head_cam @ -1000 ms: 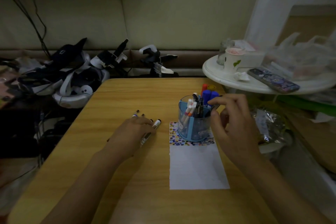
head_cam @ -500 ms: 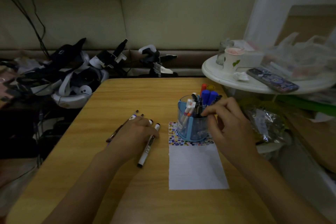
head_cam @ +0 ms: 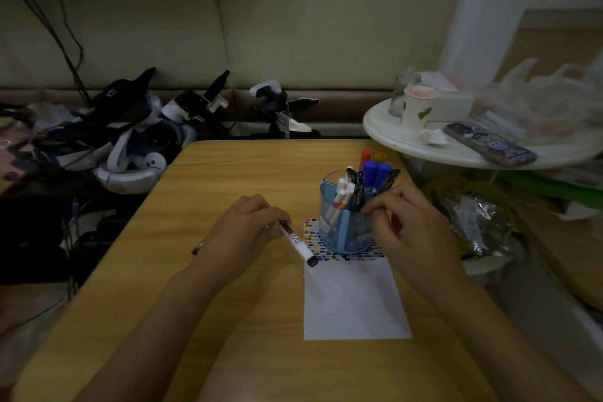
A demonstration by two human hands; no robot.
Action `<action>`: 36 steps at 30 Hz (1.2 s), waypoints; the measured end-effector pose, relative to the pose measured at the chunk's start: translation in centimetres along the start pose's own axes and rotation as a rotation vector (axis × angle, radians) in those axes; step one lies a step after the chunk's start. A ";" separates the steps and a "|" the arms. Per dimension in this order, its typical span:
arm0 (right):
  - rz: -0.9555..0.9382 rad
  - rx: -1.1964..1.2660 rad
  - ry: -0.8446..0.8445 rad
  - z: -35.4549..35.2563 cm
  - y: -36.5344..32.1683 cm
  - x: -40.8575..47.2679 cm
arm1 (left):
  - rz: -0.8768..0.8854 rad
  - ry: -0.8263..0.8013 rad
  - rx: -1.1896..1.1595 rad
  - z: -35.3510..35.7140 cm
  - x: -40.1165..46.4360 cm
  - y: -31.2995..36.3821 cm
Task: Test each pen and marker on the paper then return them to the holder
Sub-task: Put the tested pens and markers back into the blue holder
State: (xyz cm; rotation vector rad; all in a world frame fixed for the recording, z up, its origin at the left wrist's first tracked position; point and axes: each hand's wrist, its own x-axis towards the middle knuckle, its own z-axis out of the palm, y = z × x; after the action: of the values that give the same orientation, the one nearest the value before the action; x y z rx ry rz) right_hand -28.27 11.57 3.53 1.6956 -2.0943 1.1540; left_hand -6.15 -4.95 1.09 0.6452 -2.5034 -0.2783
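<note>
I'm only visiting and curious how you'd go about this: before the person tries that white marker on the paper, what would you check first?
1. Marker in hand: ok. The left hand holds the white marker off the table.
2. Marker uncapped: cannot tell. Its lower end is black, cap or tip.
3. Blank paper free: ok. The paper below the holder is bare white.
4. Holder steady: ok. The right hand touches the blue holder, which stands upright on the paper's patterned end.
5. Right hand's grip: cannot tell whether it pinches a pen at the rim.
6. Loose pen: not ok. One pen lies behind the left hand.
</note>
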 end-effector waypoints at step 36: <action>0.159 0.534 0.098 -0.7 -2.2 -0.3 | -0.075 -0.031 -0.275 2.1 1.1 4.6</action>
State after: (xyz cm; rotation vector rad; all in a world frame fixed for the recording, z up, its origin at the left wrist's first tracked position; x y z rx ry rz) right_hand -26.40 12.23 4.76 1.6375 -2.0062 1.9408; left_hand -9.90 -1.45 1.32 0.6246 -2.4121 -0.6513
